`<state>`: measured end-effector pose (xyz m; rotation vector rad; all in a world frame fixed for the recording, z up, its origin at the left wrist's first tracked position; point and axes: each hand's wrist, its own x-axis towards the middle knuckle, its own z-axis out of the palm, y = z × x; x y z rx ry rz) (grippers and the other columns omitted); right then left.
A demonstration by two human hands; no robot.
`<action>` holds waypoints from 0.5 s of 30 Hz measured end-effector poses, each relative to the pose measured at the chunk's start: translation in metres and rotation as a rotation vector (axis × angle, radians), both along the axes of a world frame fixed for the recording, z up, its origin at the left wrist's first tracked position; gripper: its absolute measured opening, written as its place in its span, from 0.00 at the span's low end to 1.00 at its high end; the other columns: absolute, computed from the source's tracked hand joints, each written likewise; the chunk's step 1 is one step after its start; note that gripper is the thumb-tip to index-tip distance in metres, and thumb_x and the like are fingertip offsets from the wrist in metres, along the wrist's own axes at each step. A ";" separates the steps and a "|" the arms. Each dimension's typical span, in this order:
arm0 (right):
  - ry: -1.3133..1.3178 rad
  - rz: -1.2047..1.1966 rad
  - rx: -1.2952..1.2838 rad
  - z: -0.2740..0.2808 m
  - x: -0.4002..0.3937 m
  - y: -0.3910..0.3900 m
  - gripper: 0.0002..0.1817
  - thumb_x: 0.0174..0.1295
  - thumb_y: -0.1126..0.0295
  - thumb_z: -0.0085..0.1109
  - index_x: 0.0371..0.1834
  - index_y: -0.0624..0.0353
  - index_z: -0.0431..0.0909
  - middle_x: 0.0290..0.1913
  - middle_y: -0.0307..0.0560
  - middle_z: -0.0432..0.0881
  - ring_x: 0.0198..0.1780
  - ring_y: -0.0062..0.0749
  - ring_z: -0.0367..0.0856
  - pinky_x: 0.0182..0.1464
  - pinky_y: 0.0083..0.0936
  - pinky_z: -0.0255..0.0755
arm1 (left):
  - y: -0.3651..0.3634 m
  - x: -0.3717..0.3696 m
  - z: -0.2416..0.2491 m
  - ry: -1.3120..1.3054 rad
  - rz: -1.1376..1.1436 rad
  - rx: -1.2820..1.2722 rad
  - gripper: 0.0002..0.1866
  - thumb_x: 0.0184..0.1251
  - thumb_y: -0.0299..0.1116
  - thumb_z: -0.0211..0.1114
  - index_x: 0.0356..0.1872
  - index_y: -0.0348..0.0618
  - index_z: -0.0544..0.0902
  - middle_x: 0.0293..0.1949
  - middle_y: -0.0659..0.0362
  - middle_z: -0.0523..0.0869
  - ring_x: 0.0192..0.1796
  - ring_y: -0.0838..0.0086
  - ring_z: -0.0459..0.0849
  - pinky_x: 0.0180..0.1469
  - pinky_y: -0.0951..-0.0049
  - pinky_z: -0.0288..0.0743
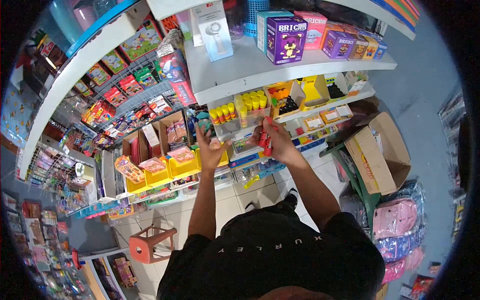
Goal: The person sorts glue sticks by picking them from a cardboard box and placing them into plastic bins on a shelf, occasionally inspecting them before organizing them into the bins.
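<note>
**Red glue sticks in one hand, the other open at the tray**

My right hand point(274, 142), just right of the frame's centre, is closed around a small bunch of red plastic glue sticks point(266, 137). I hold them upright and together in my fist, so several fit in one grip and their ends stay level with the shelf in front of me. My left hand point(210, 147) is just left of centre, fingers spread wide and holding nothing; its fingertips reach up toward the clear plastic tray point(231, 128) on the white shelf point(240, 75). Whether they touch the tray I cannot tell.

In that tray, at the frame's centre, stand the yellow-capped glue sticks point(222, 112), upright in rows with caps up, so each can be seen and picked out singly. Right of them an open yellow cardboard display box point(282, 97) tilts its contents toward me for the same reason.

On the shelf above, in the upper middle, a purple cardboard box printed BRICKS point(286, 40) faces outward to show its label. At the right edge of the frame an open brown cardboard carton point(380, 152) sits on the floor with its flaps up, near my right arm. A small orange plastic stool point(150, 243) stands on the tiles at lower left.
</note>
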<state>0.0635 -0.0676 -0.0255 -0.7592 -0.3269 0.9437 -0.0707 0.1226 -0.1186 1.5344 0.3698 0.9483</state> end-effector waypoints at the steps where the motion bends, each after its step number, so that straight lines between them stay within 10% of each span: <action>1: -0.019 -0.056 -0.038 0.004 -0.006 -0.003 0.18 0.73 0.53 0.54 0.42 0.59 0.76 0.34 0.44 0.81 0.38 0.29 0.83 0.41 0.28 0.80 | -0.007 -0.003 -0.023 -0.027 0.087 -0.039 0.46 0.57 0.27 0.75 0.73 0.40 0.55 0.66 0.50 0.68 0.65 0.64 0.70 0.59 0.64 0.73; 4: -0.514 -0.081 -0.386 -0.007 -0.010 -0.017 0.20 0.73 0.50 0.53 0.39 0.59 0.77 0.34 0.44 0.82 0.38 0.24 0.81 0.42 0.24 0.77 | -0.044 -0.009 -0.042 -0.094 0.059 -0.009 0.22 0.70 0.30 0.64 0.61 0.34 0.69 0.42 0.59 0.77 0.48 0.72 0.77 0.56 0.70 0.74; 6: -0.594 -0.082 -0.486 -0.056 -0.011 -0.018 0.22 0.72 0.48 0.53 0.45 0.60 0.80 0.37 0.44 0.84 0.38 0.21 0.80 0.42 0.25 0.75 | -0.076 -0.015 -0.049 -0.031 -0.339 -0.324 0.16 0.74 0.31 0.58 0.58 0.38 0.73 0.46 0.58 0.80 0.49 0.73 0.78 0.54 0.70 0.74; 15: -0.683 0.042 -0.489 -0.051 -0.032 -0.029 0.25 0.74 0.50 0.48 0.54 0.62 0.80 0.41 0.43 0.84 0.42 0.24 0.79 0.48 0.26 0.74 | -0.124 -0.012 -0.004 0.257 -0.550 -0.306 0.17 0.80 0.41 0.50 0.54 0.37 0.77 0.41 0.60 0.83 0.42 0.80 0.79 0.46 0.75 0.75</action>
